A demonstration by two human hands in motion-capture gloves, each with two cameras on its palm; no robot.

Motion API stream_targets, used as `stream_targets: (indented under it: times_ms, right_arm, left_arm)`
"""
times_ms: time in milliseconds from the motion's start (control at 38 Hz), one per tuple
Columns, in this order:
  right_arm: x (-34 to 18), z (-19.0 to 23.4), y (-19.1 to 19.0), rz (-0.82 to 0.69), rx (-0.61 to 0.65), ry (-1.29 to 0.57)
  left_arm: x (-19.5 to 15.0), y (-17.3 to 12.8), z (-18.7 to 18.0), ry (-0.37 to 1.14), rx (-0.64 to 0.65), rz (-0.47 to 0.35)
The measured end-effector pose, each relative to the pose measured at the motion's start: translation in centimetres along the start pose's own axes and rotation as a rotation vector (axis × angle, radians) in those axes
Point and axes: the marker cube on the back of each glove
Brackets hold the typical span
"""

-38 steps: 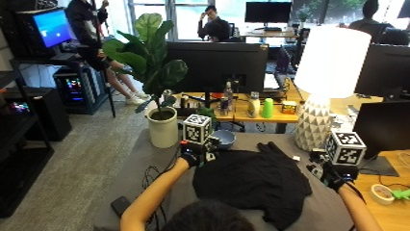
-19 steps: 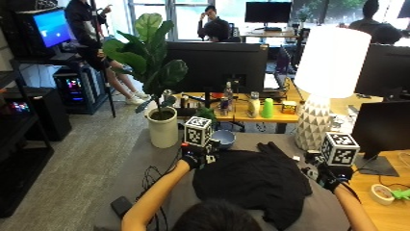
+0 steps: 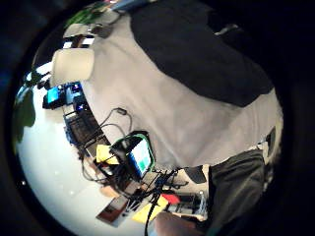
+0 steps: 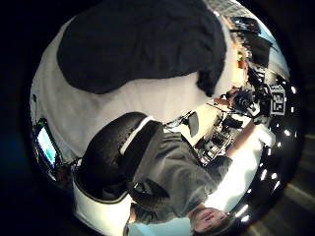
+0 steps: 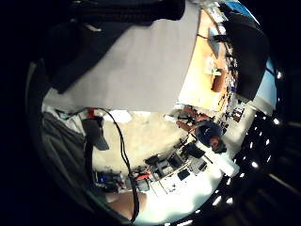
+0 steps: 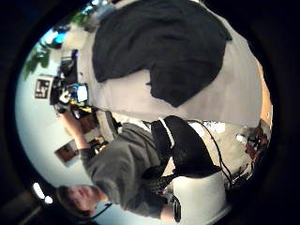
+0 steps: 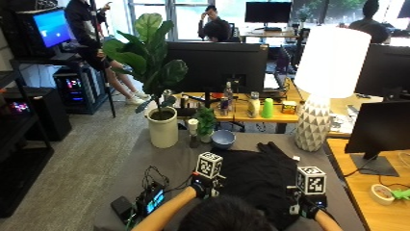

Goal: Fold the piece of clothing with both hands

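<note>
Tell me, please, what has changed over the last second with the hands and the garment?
Both hands have drawn back toward the person: the left hand and the right hand now sit nearer the black garment's near edge. Whether either grips the cloth cannot be seen. The garment lies spread on the grey table as before.

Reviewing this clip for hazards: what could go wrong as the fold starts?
The black garment lies bunched, so a fold may trap wrinkles. A swung sleeve might reach the blue bowl or lamp beyond its far edge. The left hand works near a cabled device that it could snag.
</note>
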Motion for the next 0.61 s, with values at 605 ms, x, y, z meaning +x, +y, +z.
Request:
stream_targets:
  times_ms: [605]
  right_arm:
    - [-0.3, 8.1, -7.9, 0.012, 0.123, 0.094]
  left_arm:
    - [1.6, -4.9, 6.2, -0.033, 0.204, -0.044]
